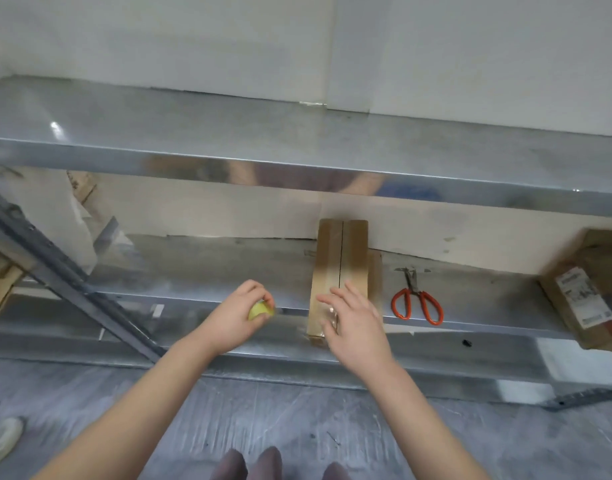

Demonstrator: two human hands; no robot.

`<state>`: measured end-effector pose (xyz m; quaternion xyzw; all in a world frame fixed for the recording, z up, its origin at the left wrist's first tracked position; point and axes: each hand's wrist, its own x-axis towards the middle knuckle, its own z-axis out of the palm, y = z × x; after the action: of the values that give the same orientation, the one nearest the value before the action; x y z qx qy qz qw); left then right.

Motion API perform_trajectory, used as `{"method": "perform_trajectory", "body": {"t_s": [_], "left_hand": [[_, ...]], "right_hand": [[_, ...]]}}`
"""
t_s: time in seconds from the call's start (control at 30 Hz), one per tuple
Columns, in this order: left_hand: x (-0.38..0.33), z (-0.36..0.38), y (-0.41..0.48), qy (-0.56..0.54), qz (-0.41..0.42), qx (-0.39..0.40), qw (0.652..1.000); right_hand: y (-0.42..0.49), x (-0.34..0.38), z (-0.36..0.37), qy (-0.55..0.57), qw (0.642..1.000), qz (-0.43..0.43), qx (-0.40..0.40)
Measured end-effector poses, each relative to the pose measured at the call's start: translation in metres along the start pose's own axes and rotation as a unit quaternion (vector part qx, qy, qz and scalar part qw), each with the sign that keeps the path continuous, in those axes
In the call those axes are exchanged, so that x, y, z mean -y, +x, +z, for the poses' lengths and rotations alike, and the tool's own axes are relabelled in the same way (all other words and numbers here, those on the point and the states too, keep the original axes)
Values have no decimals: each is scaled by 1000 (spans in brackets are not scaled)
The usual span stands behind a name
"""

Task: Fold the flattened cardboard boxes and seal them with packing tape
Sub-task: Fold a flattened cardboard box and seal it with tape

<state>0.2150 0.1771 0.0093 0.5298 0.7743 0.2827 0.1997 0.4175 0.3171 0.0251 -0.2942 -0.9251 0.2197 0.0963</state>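
A long, narrow folded cardboard box (341, 258) lies on the lower metal shelf (211, 265), its two top flaps meeting in a centre seam under clear tape. My right hand (355, 320) hovers with spread, relaxed fingers over the box's near end, at or just above its surface. To the left of the box, my left hand (237, 315) grips a yellow-green roll of packing tape (261, 310), fingers curled round it above the shelf's front edge.
Red-handled scissors (417, 301) lie on the shelf right of the box. A labelled cardboard carton (588, 292) sits at the far right. An upper metal shelf (297, 140) overhangs. A diagonal metal brace (72, 275) and more cardboard (0, 282) stand at left. A shoe (1, 441) rests on the floor.
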Motion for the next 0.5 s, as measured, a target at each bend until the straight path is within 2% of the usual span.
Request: {"method": "perform_trajectory", "body": {"t_s": [0.1, 0.17, 0.3, 0.4, 0.5], "left_hand": [[-6, -1, -13, 39, 17, -46, 998], [-9, -1, -22, 48, 19, -74, 996], [-12, 1, -37, 69, -2, -109, 992], [-8, 0, -47, 74, -7, -134, 988], [-3, -4, -56, 82, 4, -127, 988]], "right_hand": [[16, 30, 5, -47, 994, -61, 79], [23, 45, 16, -64, 989, -85, 101], [27, 64, 36, -54, 988, -102, 98], [27, 69, 46, -5, 989, -104, 102], [31, 72, 53, 51, 990, -95, 94]]}}
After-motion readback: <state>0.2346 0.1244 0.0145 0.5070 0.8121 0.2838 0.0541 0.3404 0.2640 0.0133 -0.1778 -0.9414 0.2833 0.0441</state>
